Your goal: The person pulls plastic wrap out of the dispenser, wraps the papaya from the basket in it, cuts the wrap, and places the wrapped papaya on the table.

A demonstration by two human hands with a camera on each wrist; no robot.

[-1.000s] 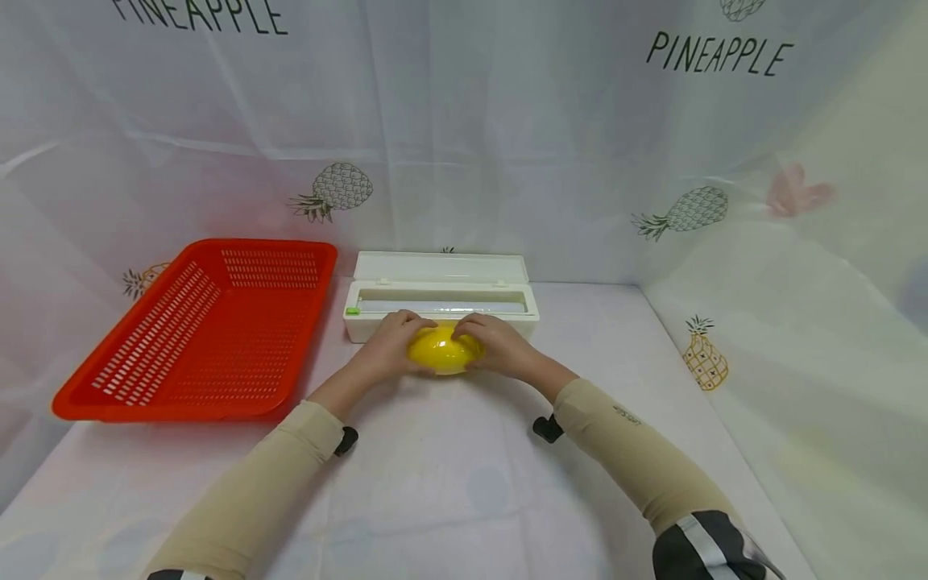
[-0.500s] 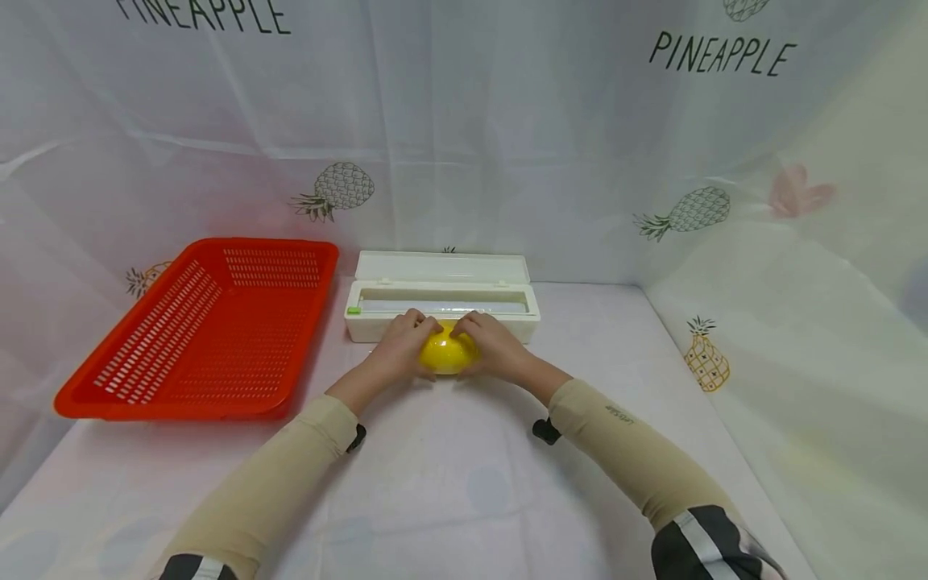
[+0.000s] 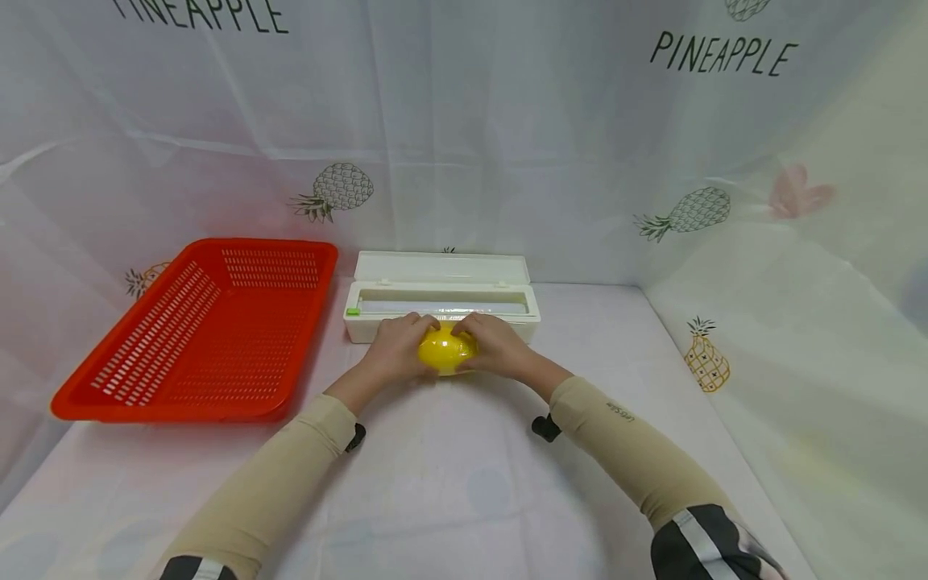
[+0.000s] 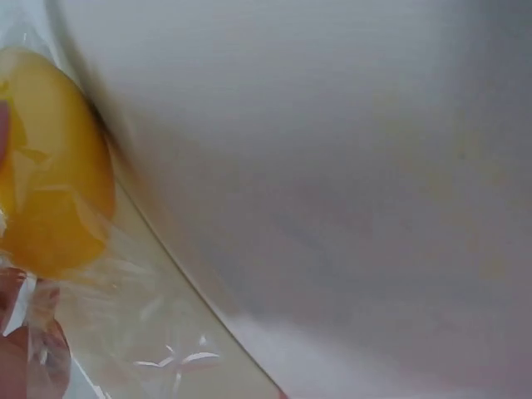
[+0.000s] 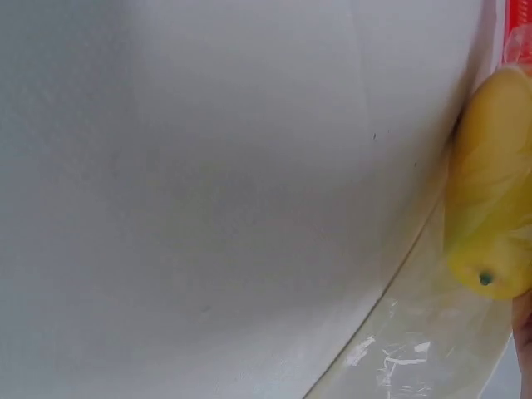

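A smooth, oval yellow mango [image 3: 447, 350] with a small green stem nub sits between the hands, just in front of the white cling film dispenser [image 3: 440, 321]. Clear cling film [image 4: 150, 316] lies round the mango in both wrist views. The left hand [image 3: 401, 346] grips its left end, fingers over the top and thumb low. From the other side the right hand [image 3: 495, 345] grips the right end the same way. Behind them, the dispenser's lid [image 3: 442, 265] stands raised and the roll [image 3: 442, 307] shows inside.
A red perforated plastic basket [image 3: 232, 346] stands to the left of the dispenser. The table [image 3: 435, 483] is covered in a white cloth, and pineapple-print sheets [image 3: 464, 121] hang behind it and on the right.
The left hand has shifted right and further over the mango, so less of the fruit shows. The right hand stays nearly in place. Dispenser and basket have not moved.
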